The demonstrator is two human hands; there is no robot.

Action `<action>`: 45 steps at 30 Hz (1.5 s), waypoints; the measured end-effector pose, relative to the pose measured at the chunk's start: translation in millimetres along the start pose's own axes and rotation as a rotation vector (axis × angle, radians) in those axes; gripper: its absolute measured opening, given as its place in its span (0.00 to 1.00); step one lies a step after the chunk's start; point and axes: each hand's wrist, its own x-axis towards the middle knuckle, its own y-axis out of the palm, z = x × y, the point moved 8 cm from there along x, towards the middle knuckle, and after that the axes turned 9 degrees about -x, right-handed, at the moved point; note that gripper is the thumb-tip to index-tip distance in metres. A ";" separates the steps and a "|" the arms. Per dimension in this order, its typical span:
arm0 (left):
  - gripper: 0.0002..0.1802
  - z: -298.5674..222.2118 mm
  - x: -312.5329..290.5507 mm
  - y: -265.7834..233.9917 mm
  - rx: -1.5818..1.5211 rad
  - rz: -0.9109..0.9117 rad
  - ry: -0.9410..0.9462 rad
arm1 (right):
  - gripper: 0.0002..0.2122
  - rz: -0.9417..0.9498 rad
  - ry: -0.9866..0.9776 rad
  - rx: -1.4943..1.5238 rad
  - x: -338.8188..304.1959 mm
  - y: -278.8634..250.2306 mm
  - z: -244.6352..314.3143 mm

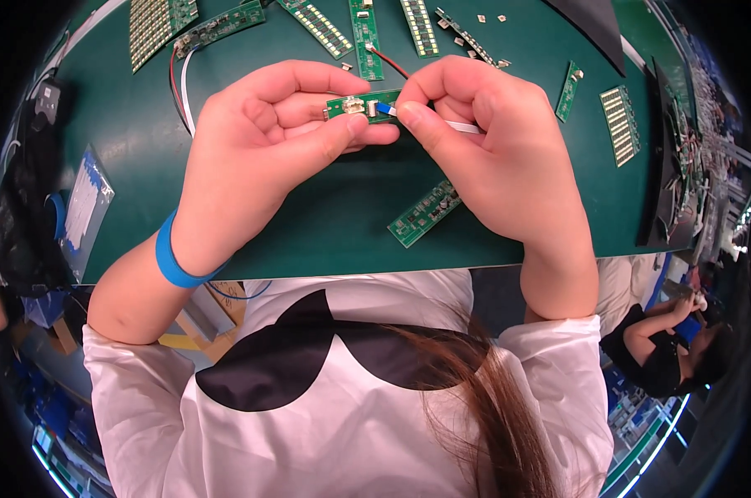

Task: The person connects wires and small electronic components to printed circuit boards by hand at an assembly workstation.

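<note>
Between the thumb and fingers of my left hand is a small green circuit board with white connectors on top. My right hand pinches a white flat ribbon cable, and its blue end meets the board beside a white connector. Whether that end sits inside the connector I cannot tell. A blue wrist band circles my left wrist. Below my right hand, another green circuit board lies on the table, its upper end partly behind the hand.
On the green table several circuit boards lie along the far side, one with a red wire. An LED board and a narrow board lie at right. A plastic bag rests at left. Another person works at far right.
</note>
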 end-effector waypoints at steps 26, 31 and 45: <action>0.15 0.3 2.7 -1.0 0.030 0.014 0.016 | 0.02 0.001 0.037 -0.036 0.9 2.2 -4.2; 0.15 -0.3 3.9 -1.2 0.039 0.020 0.005 | 0.04 0.003 0.116 -0.011 2.0 1.9 -6.6; 0.15 -0.3 1.7 -1.6 0.028 0.003 -0.032 | 0.03 0.007 0.020 -0.071 -0.5 1.1 2.6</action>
